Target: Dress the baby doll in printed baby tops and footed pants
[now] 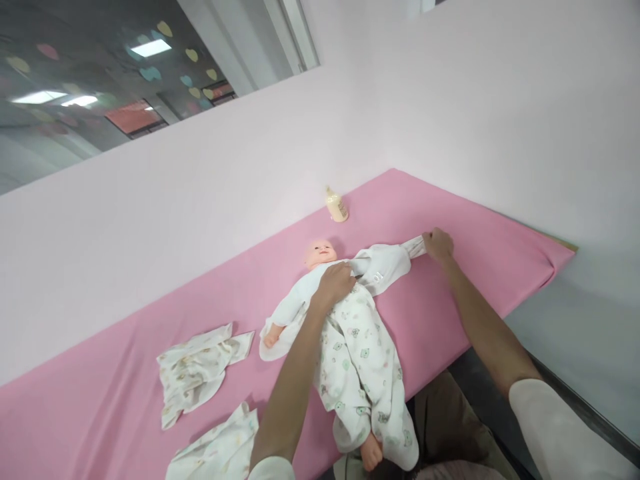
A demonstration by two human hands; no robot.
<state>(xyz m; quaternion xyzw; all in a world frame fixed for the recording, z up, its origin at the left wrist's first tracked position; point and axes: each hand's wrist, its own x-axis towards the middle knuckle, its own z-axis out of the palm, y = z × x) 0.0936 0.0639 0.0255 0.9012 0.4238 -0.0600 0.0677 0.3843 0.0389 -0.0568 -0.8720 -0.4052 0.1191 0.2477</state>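
Observation:
A baby doll (321,253) lies on its back on the pink-covered table, wearing patterned trousers (353,333). A white baby shirt (383,263) covers one of its arms and spreads out flat past its other shoulder. On the doll's chest, my left hand (337,283) is closed on the shirt's front edge, its fingertips partly hidden. Out to the right, my right hand (439,245) grips the end of the shirt's sleeve (415,247) and holds it stretched away from the body. The doll's arm on that side is not visible.
A baby bottle (337,206) stands by the wall beyond the doll's head. Two patterned baby garments lie to the left, one crumpled cloth (197,373) and another cloth (220,450) nearer me. White walls border the pink table (125,353) at the back and right.

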